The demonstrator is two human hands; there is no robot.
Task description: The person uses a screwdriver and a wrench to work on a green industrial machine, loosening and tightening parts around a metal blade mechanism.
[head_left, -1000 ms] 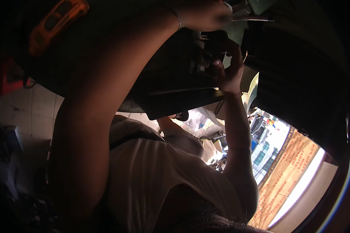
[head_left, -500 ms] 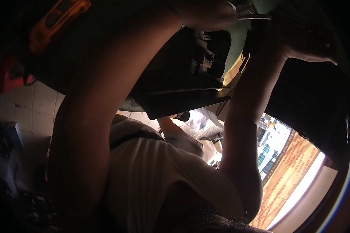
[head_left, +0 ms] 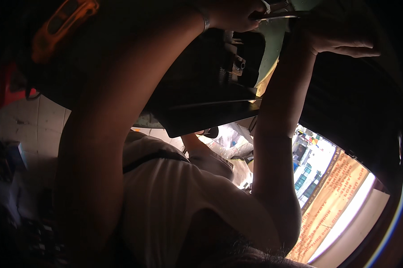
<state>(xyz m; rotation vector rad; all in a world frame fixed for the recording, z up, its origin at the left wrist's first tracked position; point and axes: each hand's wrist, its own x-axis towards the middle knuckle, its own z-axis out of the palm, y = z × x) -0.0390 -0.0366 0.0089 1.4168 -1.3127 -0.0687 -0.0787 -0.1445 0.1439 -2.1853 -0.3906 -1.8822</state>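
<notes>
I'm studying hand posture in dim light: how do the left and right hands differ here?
The left hand is curled at a thin metal bar; the right hand has fingers extended. The left hand has a band at its wrist; the right hand shows none. The right hand sits further right and lower in view than the left. Both are dimly lit.

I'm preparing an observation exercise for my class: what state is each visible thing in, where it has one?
Left hand: closed, seemingly on the metal bar
Metal bar: sticking out beyond the hand
Right hand: open, fingers extended, partly in shadow
Wristband: worn
Orange object: tilted, untouched
Printed banner: brightly lit
</notes>
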